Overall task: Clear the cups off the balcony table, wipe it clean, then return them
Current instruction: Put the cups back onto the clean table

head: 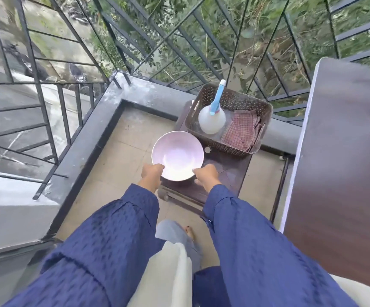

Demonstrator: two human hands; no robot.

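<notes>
A pale pink bowl (177, 151) is held over the near left part of a small dark brown stool-like table (228, 171). My left hand (152, 173) grips the bowl's near left rim. My right hand (205, 175) grips its near right rim. The bowl looks empty. On the far part of the small table stands a brown perforated basket (235, 100). It holds a white spray bottle (211, 117) with a blue nozzle and a folded red checked cloth (242, 131). No cups are in view.
A dark wooden tabletop (346, 151) fills the right side. A black metal railing (179, 45) and a grey ledge (86, 149) bound the tiled balcony floor (122, 156). My bare foot (189, 232) stands near the small table.
</notes>
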